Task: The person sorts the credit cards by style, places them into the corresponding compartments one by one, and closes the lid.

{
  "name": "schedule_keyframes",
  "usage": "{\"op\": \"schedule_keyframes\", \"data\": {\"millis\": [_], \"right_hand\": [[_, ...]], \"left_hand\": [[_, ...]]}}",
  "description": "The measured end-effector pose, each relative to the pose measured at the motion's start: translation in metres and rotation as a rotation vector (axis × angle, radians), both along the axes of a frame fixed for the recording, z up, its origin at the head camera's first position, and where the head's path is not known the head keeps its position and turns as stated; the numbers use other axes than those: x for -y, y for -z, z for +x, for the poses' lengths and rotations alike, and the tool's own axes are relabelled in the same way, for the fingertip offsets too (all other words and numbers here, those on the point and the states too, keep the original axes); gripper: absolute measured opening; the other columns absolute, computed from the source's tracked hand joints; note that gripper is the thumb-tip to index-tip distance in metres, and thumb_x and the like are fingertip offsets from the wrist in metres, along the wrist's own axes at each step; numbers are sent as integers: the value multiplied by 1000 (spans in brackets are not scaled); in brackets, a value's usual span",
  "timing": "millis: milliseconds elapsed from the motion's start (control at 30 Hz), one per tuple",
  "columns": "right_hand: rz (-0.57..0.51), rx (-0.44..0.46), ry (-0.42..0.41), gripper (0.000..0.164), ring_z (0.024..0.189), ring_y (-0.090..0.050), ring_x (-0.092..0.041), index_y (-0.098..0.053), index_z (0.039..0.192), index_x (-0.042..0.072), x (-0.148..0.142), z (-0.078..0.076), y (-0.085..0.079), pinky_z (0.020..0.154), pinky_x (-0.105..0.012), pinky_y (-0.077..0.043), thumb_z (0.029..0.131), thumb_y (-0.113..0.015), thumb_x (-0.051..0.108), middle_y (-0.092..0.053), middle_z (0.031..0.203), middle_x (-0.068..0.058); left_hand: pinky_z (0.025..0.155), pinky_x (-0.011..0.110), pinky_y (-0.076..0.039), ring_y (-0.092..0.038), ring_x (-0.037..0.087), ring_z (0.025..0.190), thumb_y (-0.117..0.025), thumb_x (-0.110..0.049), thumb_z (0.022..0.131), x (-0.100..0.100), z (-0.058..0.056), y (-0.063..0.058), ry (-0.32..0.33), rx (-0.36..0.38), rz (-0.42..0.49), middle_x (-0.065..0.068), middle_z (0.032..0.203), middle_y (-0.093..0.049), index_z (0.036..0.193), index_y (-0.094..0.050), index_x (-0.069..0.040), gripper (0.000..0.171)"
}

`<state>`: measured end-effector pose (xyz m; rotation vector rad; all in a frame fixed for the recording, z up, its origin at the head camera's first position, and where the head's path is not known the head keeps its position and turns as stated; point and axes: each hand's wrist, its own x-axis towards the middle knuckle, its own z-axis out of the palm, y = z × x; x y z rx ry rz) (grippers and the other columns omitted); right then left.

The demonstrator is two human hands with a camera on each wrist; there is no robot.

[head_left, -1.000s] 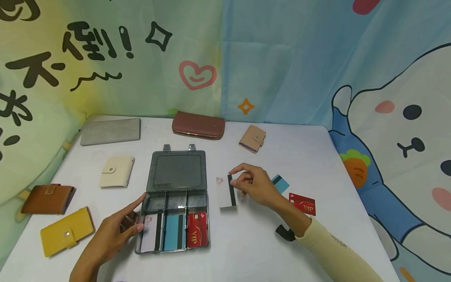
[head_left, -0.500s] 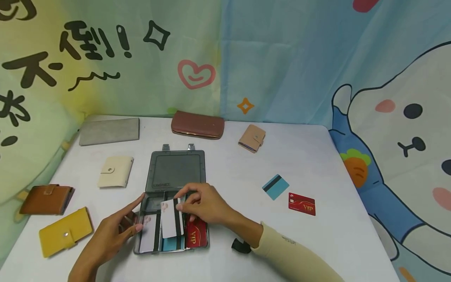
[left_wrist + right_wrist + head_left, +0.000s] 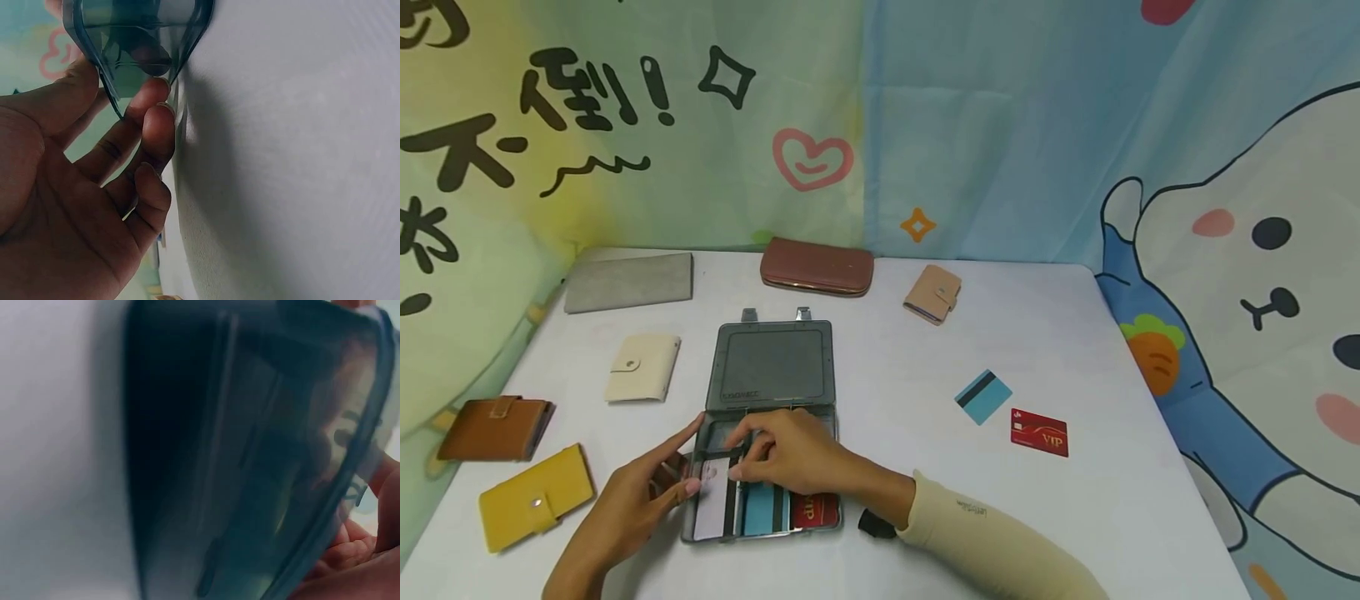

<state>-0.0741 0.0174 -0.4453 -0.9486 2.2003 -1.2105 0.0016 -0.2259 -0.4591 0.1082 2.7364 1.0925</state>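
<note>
A grey translucent plastic box [image 3: 773, 365] lies with its lid folded back; its compartments hold cards. My left hand [image 3: 634, 504] grips the box's left side, thumb on the rim, and in the left wrist view its fingers [image 3: 156, 128] curl against the wall. My right hand [image 3: 793, 450] is over the left compartment, thumb and fingers pinching the striped edge of a white card [image 3: 709, 504]. A blue card [image 3: 757, 510] lies in the middle compartment and a red VIP card [image 3: 815, 512] in the right one, both partly covered by the right hand. In the right wrist view the box wall [image 3: 250, 456] fills most of the picture.
Right of the box lie a blue card [image 3: 983, 397] and a red VIP card [image 3: 1039, 432]. Yellow [image 3: 537, 498], brown [image 3: 496, 429] and cream [image 3: 642, 368] wallets lie left. Behind are a grey pouch [image 3: 628, 282], a maroon wallet [image 3: 817, 267] and a tan wallet [image 3: 933, 294].
My right hand has carried the white striped card left from the table, across the box, to the left compartment. My left hand has stayed on the box.
</note>
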Motion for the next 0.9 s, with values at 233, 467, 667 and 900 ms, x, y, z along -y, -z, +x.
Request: {"op": "schedule_keyframes", "data": {"millis": [233,467,667,900], "right_hand": [[-183,123,-23,33,59,-58,-10,-66,121,16,-30,-8,3,57,-21,-50,91,-74,28,-72,84,9],[-221,165,65,38,64,-56,-22,-65,123,13,-83,-18,5,58,-25,-46,87,-78,17,-71,87,1],[-150,123,124,45,69,-57,-25,-65,126,14,-133,-33,5,60,-29,-48,85,-81,21,-72,93,-1],[13,55,154,49,88,-62,-25,-66,124,18,-192,-53,4,71,-32,-52,80,-86,25,-69,106,-6]], "left_hand": [[60,23,-44,-52,4,71,-74,-21,89,0,1,0,-3,-2,9,4,99,-61,157,-30,-35,82],[59,22,-43,-51,3,71,-74,-22,89,0,2,-1,10,-36,-3,3,98,-62,157,-31,-34,82],[59,22,-43,-51,3,71,-74,-20,88,0,2,-3,8,-37,-2,3,98,-63,157,-32,-33,81],[59,23,-44,-51,6,72,-74,-19,89,-1,1,-4,5,1,-16,3,95,-61,157,-30,-34,82]]}}
